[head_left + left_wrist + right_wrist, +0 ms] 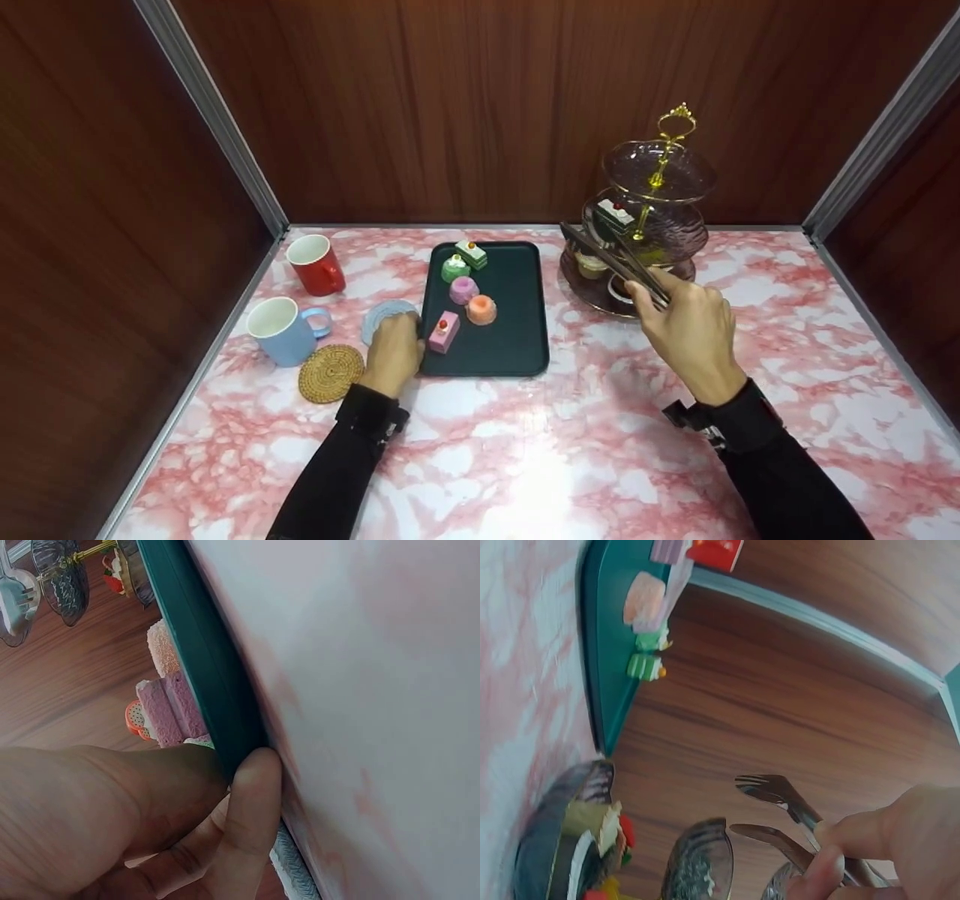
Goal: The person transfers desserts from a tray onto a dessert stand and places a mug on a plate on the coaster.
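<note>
Five small cakes sit on the dark green tray (517,330) at counter (525,450) centre. Left hand (394,352) grip pinches the tray's left front edge, thumb (251,795) against the rim. Right hand (690,330) grip holds metal tongs (611,259), tips apart, beside the three-tier glass stand (675,225) right of the tray.

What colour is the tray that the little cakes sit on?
Dark green tray, best seen in the head view.

Red mug (318,264), blue mug (283,330), woven coaster (331,373)
</note>
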`<state>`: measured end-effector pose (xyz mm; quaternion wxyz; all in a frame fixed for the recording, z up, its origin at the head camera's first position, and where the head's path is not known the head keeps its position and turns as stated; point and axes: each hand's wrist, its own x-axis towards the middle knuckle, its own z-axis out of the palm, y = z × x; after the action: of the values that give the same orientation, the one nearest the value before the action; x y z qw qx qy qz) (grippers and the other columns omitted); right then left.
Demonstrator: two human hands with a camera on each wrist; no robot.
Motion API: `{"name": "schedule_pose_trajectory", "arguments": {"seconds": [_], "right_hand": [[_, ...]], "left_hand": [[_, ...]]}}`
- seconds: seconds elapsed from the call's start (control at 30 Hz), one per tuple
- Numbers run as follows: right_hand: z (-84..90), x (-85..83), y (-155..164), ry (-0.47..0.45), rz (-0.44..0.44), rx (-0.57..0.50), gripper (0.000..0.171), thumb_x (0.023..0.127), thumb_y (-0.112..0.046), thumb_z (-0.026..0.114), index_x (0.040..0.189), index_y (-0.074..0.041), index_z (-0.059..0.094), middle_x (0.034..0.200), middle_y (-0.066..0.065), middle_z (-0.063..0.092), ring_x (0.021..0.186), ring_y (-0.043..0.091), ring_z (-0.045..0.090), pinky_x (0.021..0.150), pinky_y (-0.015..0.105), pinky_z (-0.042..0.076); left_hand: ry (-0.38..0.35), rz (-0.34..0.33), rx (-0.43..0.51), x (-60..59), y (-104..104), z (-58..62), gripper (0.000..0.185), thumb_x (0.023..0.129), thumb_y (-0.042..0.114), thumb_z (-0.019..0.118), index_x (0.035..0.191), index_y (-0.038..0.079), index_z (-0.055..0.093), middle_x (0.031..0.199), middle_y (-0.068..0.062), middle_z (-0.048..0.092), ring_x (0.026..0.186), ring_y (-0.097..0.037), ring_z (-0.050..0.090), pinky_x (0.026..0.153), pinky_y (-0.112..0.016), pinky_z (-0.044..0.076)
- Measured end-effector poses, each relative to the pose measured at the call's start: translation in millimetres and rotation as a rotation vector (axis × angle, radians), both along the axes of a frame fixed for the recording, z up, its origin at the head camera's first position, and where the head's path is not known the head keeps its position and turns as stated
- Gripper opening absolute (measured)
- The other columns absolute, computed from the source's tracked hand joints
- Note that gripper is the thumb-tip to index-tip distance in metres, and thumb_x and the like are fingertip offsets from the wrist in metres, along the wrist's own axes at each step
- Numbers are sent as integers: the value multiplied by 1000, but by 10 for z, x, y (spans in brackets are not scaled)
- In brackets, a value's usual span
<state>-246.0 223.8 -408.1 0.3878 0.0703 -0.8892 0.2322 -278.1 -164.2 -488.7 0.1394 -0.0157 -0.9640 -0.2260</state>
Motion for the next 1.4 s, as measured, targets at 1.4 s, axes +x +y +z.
{"name": "schedule_pose_trajectory", "arguments": {"seconds": [1.4], "right_hand": [[-439, -787, -928, -389, 66, 72, 23, 80, -51, 62, 68, -32, 64, 53, -9, 54, 51, 19, 55, 42, 33, 34]], "left_hand": [[-49, -4, 19, -11, -11, 2, 21, 74, 6, 69, 95, 6, 68, 91, -15, 66, 87, -31, 63, 74, -45, 51]]}}
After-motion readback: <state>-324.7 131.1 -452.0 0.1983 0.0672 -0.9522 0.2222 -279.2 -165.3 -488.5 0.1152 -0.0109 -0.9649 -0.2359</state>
